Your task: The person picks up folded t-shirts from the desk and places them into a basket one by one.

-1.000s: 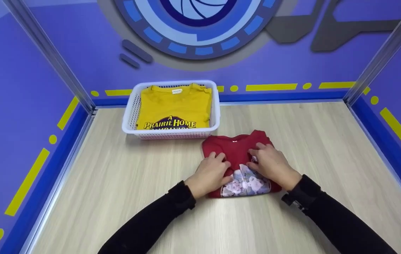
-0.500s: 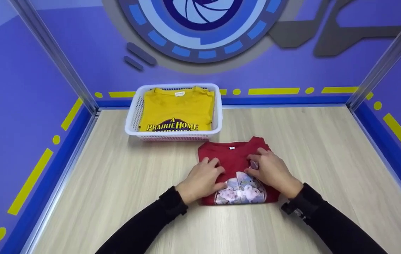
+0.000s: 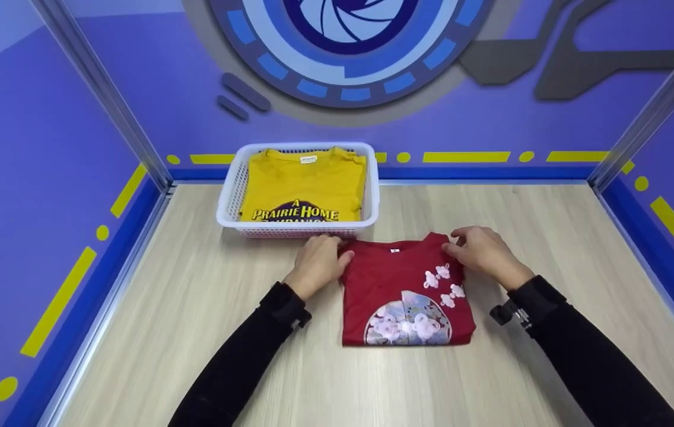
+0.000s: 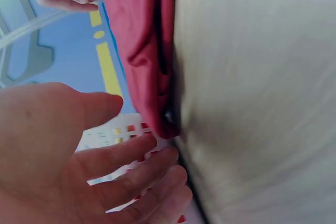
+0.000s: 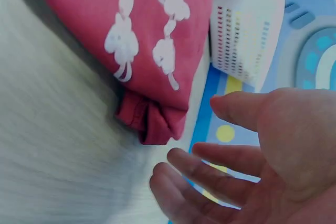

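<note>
A folded red shirt (image 3: 381, 284) with a floral half-circle print and small white flower motifs lies on the wooden table, neckline toward the back. My left hand (image 3: 319, 264) is at its upper left corner, near the basket's front; in the left wrist view the fingers (image 4: 136, 174) are spread and the thumb stands apart from the cloth. At the upper right corner is my right hand (image 3: 484, 252). The right wrist view shows its fingers (image 5: 210, 174) loosely bent and apart, just off the shirt's bunched sleeve edge (image 5: 152, 121), with nothing between them.
Behind the shirt's left side stands a white plastic basket (image 3: 224, 204) holding a folded yellow shirt (image 3: 304, 184) with printed lettering. Blue-purple panels (image 3: 444, 127) with metal corner posts enclose the table (image 3: 194, 308) at the back and sides.
Both hands have come off the front of the red shirt and moved outward and back to its upper corners. The shirt's front now lies flatter, its white flower motifs uncovered.
</note>
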The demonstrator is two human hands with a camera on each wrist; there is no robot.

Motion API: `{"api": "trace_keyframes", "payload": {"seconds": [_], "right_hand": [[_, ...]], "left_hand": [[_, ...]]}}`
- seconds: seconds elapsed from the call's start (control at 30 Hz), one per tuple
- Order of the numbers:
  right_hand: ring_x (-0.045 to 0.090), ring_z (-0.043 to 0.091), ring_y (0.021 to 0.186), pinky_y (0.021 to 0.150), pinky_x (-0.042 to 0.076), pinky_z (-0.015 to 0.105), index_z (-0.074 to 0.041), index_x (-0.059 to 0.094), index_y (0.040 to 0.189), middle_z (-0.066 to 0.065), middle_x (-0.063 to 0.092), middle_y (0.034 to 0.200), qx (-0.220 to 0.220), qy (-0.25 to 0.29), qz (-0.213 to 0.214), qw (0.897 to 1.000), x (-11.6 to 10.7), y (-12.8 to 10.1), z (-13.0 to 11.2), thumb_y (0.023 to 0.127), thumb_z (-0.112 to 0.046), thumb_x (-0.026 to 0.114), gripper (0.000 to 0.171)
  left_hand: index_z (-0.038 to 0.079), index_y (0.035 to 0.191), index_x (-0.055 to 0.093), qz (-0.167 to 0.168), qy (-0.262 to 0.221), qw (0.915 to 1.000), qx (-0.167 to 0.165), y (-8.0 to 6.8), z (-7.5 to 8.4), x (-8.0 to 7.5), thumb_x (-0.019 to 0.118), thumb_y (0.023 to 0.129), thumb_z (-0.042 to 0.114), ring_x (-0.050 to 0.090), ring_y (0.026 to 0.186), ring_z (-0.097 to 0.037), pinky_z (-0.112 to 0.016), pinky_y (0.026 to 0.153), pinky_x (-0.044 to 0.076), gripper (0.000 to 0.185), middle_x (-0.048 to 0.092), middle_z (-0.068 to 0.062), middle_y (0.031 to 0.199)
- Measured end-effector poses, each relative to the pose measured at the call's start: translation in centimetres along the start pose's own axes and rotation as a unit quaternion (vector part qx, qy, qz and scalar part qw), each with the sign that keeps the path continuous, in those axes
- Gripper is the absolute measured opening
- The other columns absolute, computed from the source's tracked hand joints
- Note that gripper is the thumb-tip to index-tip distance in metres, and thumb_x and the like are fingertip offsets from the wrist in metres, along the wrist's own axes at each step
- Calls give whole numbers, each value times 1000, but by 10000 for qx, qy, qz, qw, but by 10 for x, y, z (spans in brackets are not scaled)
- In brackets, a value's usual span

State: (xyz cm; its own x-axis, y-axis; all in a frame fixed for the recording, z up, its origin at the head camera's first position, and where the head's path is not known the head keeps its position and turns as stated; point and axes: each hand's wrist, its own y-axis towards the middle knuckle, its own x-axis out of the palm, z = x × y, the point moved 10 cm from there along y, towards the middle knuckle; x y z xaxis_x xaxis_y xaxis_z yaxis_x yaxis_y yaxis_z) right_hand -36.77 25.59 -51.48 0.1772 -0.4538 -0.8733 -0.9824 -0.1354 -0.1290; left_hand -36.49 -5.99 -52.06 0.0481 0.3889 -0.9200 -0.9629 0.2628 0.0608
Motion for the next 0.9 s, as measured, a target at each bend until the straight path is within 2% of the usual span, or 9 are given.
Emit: {"api": "trace_keyframes", "payload": {"seconds": [0.07, 0.2, 0.3, 0.4, 0.57, 0.63, 0.67, 0.77, 0.9], "right_hand": [[69, 41, 115, 99, 58, 55, 7, 65, 147, 29, 74, 130, 78, -23, -173, 9998, 7, 5, 4, 106, -38, 71, 61], [69, 39, 110, 97, 58, 54, 7, 69, 139, 28, 74, 127, 77, -97, -343, 9993, 16, 13, 5, 105, -39, 73, 58], [70, 37, 105, 93, 58, 52, 7, 71, 132, 26, 74, 120, 21, -211, -357, 9991, 20, 18, 3, 103, -37, 75, 53], [69, 35, 101, 89, 57, 48, 7, 71, 127, 25, 75, 116, -2, -227, -412, 9989, 24, 21, 2, 103, -35, 75, 49], [67, 32, 95, 83, 54, 40, 4, 72, 120, 21, 73, 107, -91, -145, -457, 9988, 26, 23, 0, 105, -31, 72, 38], [65, 30, 92, 80, 51, 38, 3, 72, 115, 19, 71, 102, -157, -97, -453, 9988, 26, 24, 0, 105, -29, 71, 33], [65, 30, 92, 79, 50, 37, 2, 72, 113, 18, 70, 100, -200, -71, -440, 9988, 26, 24, 0, 105, -28, 71, 31], [63, 29, 93, 81, 50, 38, 1, 71, 110, 16, 67, 99, -284, 22, -402, 9988, 27, 23, 0, 105, -24, 70, 25], [65, 30, 96, 83, 52, 39, 0, 70, 113, 18, 70, 104, -431, 245, -274, 9984, 23, 18, -2, 106, -21, 69, 23]], "left_hand": [[2, 124, 79, -91, -25, 9999, -133, 3, -2, 4, 74, 105, 43, 73, 116, -40, -52, 98, 60, 45, 79, -18, 118], [2, 107, 79, -157, 100, 9993, -309, 7, 3, 9, 79, 100, 52, 72, 104, -37, -50, 87, 62, 50, 76, -17, 104], [1, 102, 79, -211, 308, 9989, -295, 9, 10, 14, 81, 99, 52, 72, 103, -37, -50, 85, 63, 51, 76, -18, 104], [-1, 107, 80, -248, 305, 9991, -128, 12, 13, 22, 83, 99, 45, 73, 106, -40, -52, 90, 63, 47, 78, -20, 108], [8, 116, 80, -38, 191, 9987, 475, 41, -8, 63, 80, 100, 46, 76, 108, -33, -46, 97, 61, 41, 80, -12, 108], [13, 122, 81, -16, 139, 9979, 626, 52, -18, 79, 78, 100, 49, 75, 111, -30, -44, 99, 60, 42, 80, -8, 112], [13, 125, 81, -102, 42, 9982, 587, 55, -20, 83, 78, 100, 46, 75, 115, -31, -45, 102, 59, 41, 81, -9, 115], [10, 131, 79, -304, -485, 9978, 348, 38, -7, 58, 78, 102, 38, 74, 121, -33, -48, 106, 59, 40, 80, -12, 123], [5, 128, 77, -426, -1228, 9914, 160, 11, 14, 21, 76, 103, 24, 73, 117, -34, -50, 105, 58, 32, 79, -15, 122]]}}
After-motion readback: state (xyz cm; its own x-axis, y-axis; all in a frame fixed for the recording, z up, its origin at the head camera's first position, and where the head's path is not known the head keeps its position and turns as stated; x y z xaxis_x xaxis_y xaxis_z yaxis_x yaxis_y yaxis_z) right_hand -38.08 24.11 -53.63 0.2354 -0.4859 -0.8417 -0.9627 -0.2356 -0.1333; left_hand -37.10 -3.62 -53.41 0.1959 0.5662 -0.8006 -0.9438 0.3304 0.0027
